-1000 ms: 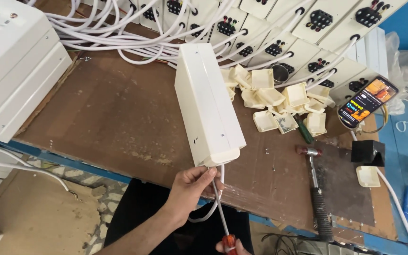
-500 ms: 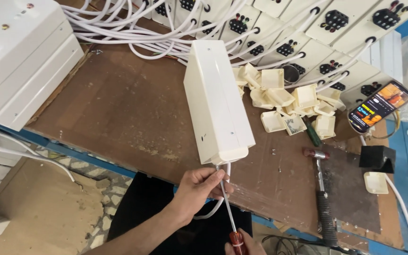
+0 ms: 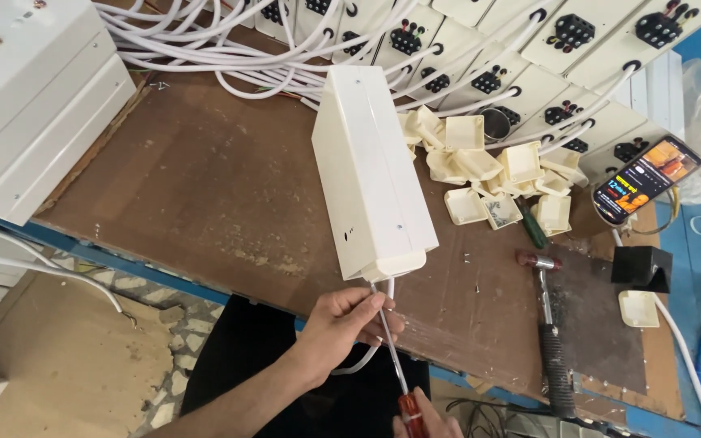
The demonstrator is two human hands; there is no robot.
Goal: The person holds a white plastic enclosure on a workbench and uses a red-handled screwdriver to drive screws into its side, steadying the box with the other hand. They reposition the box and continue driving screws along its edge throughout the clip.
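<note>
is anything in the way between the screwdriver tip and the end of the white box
Nothing visible. The screwdriver shaft runs straight up from the right hand to the near end of the white box. The left hand steadies the shaft beside the white cable.

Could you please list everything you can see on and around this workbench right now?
Long box: one, cream-white, lying on the bench centre, near end over the edge.
Screwdriver: one, red handle, tip at the box's near end.
Cable: one, white, looping below the box.
Small caps: a pile, cream, right of the box.
Hammer: one, black grip, right.
Phone: one, screen lit, far right.
Black block: one, right edge.
Socket boxes: a row, white, cabled, along the back.
Cabinet: one, white, left.
Workbench: brown top.
Left hand: on the screwdriver shaft.
Right hand: on the handle.
</note>
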